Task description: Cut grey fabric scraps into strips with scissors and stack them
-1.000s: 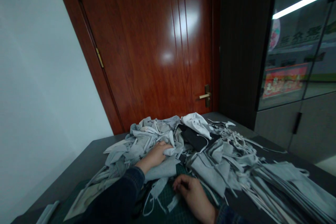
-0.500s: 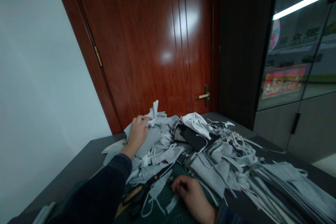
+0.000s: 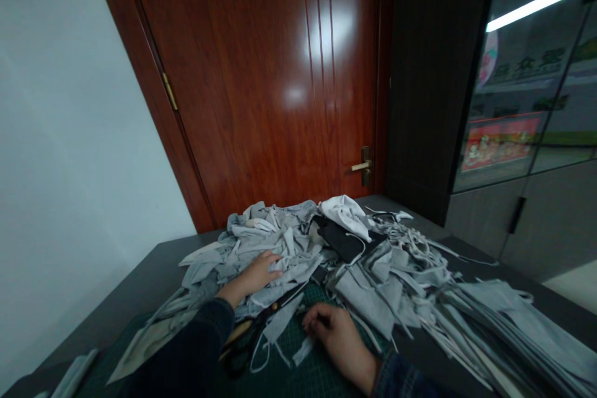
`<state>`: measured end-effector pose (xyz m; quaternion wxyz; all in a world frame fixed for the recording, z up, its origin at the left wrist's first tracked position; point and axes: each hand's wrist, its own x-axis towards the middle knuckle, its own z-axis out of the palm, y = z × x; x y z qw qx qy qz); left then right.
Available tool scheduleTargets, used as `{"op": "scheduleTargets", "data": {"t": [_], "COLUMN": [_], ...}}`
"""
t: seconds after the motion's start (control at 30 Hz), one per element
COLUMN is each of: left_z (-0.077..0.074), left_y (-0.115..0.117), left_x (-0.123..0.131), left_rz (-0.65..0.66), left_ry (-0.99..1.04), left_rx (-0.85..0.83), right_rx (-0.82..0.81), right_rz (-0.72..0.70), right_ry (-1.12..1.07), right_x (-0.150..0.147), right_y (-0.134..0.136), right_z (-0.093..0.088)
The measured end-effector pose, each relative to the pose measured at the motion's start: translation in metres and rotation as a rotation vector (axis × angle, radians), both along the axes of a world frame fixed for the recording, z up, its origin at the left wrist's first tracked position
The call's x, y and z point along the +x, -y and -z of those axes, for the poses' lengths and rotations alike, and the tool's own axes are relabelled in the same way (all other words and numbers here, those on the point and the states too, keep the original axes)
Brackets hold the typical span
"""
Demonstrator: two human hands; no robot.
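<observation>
My left hand lies on the near side of a heap of grey cloth scraps, its fingers stretched out and the thumb apart. My right hand rests over a green cutting mat with its fingers curled together. Whatever it may hold is hidden. A small pale strip lies just left of its fingers. Between the hands is a pair of scissors, partly covered by a grey piece of cloth with thin strings.
A black cloth piece and a white bundle lie at the back. Tangled cords and long grey strips spread across the right. Behind the table stand a brown door and a dark cabinet.
My left hand has let go of a pale scrap at the heap's top and come down nearer to me. The heap looks flatter and rearranged. My right hand has barely moved.
</observation>
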<state>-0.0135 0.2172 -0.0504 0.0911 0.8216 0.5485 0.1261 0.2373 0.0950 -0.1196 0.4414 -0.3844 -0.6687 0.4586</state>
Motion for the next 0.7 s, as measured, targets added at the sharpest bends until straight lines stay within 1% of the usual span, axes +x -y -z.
{"op": "scheduleTargets", "data": {"t": [0.13, 0.23, 0.33, 0.43, 0.47, 0.53, 0.63, 0.7], "left_z": [0.002, 0.0, -0.008, -0.022, -0.028, -0.039, -0.049, -0.051], "left_y": [0.002, 0.005, 0.004, -0.005, -0.01, -0.021, -0.035, -0.043], "left_x": [-0.001, 0.001, 0.002, 0.001, -0.001, -0.007, -0.019, -0.026], "left_rz": [-0.008, -0.02, -0.023, -0.028, -0.046, -0.125, -0.274, -0.331], "left_ry": [0.025, 0.035, 0.038, 0.037, 0.035, 0.027, -0.001, -0.026], "left_rx": [-0.001, -0.007, -0.028, -0.064, -0.065, -0.028, 0.124, 0.219], "right_rx": [0.011, 0.005, 0.006, 0.003, 0.002, 0.003, 0.016, 0.024], "right_rz": [0.021, 0.031, 0.038, 0.031, 0.027, 0.019, 0.014, 0.013], "right_ry": [0.023, 0.019, 0.019, 0.024, 0.022, 0.012, 0.009, 0.015], "right_x": [0.001, 0.0, 0.0, -0.001, -0.001, -0.002, -0.003, -0.004], "right_y": [0.0, 0.001, 0.001, 0.001, 0.001, 0.0, -0.001, -0.001], "right_z": [-0.002, -0.005, -0.007, -0.006, -0.005, -0.003, 0.002, 0.004]}}
